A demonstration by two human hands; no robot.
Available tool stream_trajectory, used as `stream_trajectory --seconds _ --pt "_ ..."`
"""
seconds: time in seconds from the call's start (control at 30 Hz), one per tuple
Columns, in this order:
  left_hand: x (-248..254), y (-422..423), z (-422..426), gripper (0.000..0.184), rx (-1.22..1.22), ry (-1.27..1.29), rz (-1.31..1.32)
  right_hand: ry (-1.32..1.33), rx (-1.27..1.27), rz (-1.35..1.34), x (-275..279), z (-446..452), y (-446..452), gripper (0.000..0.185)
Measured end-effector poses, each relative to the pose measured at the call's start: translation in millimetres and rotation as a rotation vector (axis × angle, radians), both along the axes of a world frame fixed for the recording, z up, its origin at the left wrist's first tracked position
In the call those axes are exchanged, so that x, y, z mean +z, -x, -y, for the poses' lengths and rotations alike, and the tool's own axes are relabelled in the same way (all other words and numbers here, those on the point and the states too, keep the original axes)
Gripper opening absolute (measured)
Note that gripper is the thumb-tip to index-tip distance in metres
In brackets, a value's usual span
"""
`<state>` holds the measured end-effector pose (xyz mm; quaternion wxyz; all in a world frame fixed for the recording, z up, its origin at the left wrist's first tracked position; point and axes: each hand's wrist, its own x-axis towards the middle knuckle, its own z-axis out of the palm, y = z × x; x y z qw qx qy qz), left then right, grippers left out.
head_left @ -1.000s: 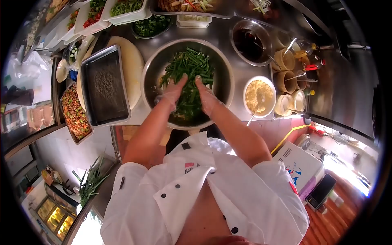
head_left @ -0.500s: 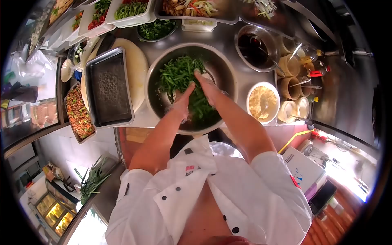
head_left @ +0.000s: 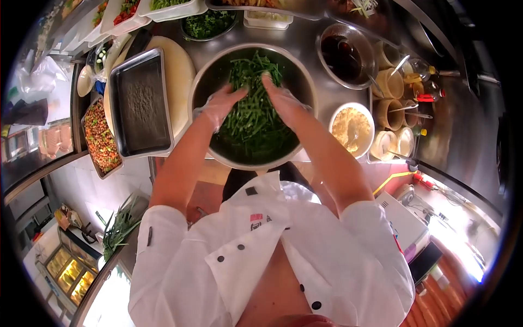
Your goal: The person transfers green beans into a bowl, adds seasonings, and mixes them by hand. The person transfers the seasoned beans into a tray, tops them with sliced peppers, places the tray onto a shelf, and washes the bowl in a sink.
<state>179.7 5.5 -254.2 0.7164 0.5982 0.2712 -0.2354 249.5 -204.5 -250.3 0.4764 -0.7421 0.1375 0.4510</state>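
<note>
A large steel bowl (head_left: 197, 136) on the counter holds a loose heap of cut green stalks (head_left: 251, 117). Both hands reach into it in clear plastic gloves. At the heap's left side, my left hand (head_left: 222, 104) grips greens, with its thumb on top and its other fingers mostly hidden. My right hand (head_left: 283, 102) holds greens from the opposite side, thumb pointing up, fingers partly buried. The stalks lie heaped between the two palms.
Left of the bowl, a dark metal tray (head_left: 139, 103) rests on a round board (head_left: 182, 71); a tray of diced mix (head_left: 99, 136) lies beyond. To the right stand a bowl of dark sauce (head_left: 343, 57), a white bowl of minced pale food (head_left: 351, 129) and seasoning pots (head_left: 388, 84).
My hands have spread apart, the left one moving leftward. The greens, bunched toward the bowl's upper left before, now lie heaped down its middle. The whole view has shifted slightly.
</note>
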Motion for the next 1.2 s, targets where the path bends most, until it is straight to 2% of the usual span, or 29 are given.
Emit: stream_trajectory --seconds 0.03,0.07,0.13,0.17,0.2,0.27,0.3,0.33,0.37,0.4,0.43,0.47,0.5,0.53,0.57,0.6,0.67,0.7,0.77,0.8,0.83,0.9,0.93,1.0,1.03,1.07,1.13,1.17,1.2 --pt "-3 18 -5 0.08 0.124 -0.098 0.021 -0.231 -0.062 -0.008 0 16 7 0.076" --pt "-7 30 -8 0.076 0.245 -0.2 0.049 -0.236 -0.065 -0.002 1 25 17 0.076" --pt "-28 54 2 0.077 0.518 0.401 -0.156 -0.616 -0.549 -0.334 -1 38 42 0.073" --pt "-58 61 15 0.081 0.491 0.225 -0.147 -0.61 -0.549 -0.338 -9 36 56 0.073" --pt "-60 56 37 0.081 0.401 -0.172 -0.205 -0.584 -0.553 -0.376 -23 28 64 0.071" --pt "-41 32 49 0.081 0.175 -0.357 -0.1 -0.566 -0.599 -0.366 11 -6 70 0.069" --pt "-15 30 45 0.081 0.168 -0.353 -0.11 -0.496 -0.501 -0.334 37 -10 71 0.07" --pt "20 25 35 0.082 0.101 -0.207 -0.143 -0.431 -0.403 -0.303 57 -12 71 0.071" --pt "36 20 21 0.084 0.035 -0.065 -0.172 -0.433 -0.412 -0.308 79 -11 63 0.071" --pt "-8 31 -5 0.08 -0.078 -0.008 -0.071 -0.269 0.011 -0.111 97 -7 51 0.074" --pt "-1 46 -6 0.072 0.057 -0.006 -0.055 -0.097 0.429 0.088 102 -3 42 0.077" --pt "11 60 -3 0.064 0.192 -0.005 -0.031 0.031 0.566 0.267 87 -2 29 0.079" --pt "28 66 3 0.064 0.185 -0.009 -0.036 0.162 0.702 0.444 69 -3 12 0.08" --pt "50 73 15 0.061 0.473 0.124 -0.248 0.224 0.71 0.642 46 -5 -8 0.076" --pt "45 77 23 0.06 0.611 0.193 -0.359 0.31 0.705 0.838 24 -7 -28 0.073" --pt "39 81 32 0.059 0.767 0.252 -0.464 0.268 0.564 0.857 -17 -3 -46 0.073" --pt "-22 80 43 0.06 0.803 0.661 -0.195 0.001 0.144 0.341 -17 -2 -34 0.071" --pt "-28 68 53 0.062 0.821 0.664 -0.147 0.004 0.144 0.338 -31 -5 -22 0.071" --pt "-66 45 62 0.066 0.765 0.653 -0.118 -0.341 -0.256 -0.197 -73 -15 8 0.076" --pt "-76 40 68 0.07 0.71 0.639 -0.079 -0.334 -0.25 -0.195 -66 -17 19 0.076" --pt "-56 32 75 0.07 0.714 0.646 -0.07 -0.291 -0.124 0.002 -52 -20 29 0.08" --pt "6 19 86 0.081 0.689 0.017 -0.225 -0.165 0.4 0.402 -52 -15 32 0.09" --pt "-3 18 82 0.081 0.69 0.018 -0.22 -0.087 0.596 0.633 -34 -17 33 0.095" --pt "-28 20 68 0.092 0.451 -0.302 -0.079 -0.313 -0.096 0.105 5 -23 40 0.097" --pt "16 13 75 0.094 0.423 -0.384 -0.118 -0.293 -0.1 0.171 4 -24 41 0.102" --pt "14 9 72 0.094 0.418 -0.387 -0.112 -0.297 -0.106 0.175 4 -21 37 0.102" --pt "0 3 51 0.094 0.17 -0.735 -0.085 -0.331 0.082 0.245 20 -14 26 0.109" --pt "-13 4 38 0.092 0.101 -0.768 -0.058 -0.079 0.305 0.228 38 -5 16 0.112" --pt "-12 7 25 0.092 0.093 -0.77 -0.063 -0.08 0.299 0.221 38 -5 14 0.112"
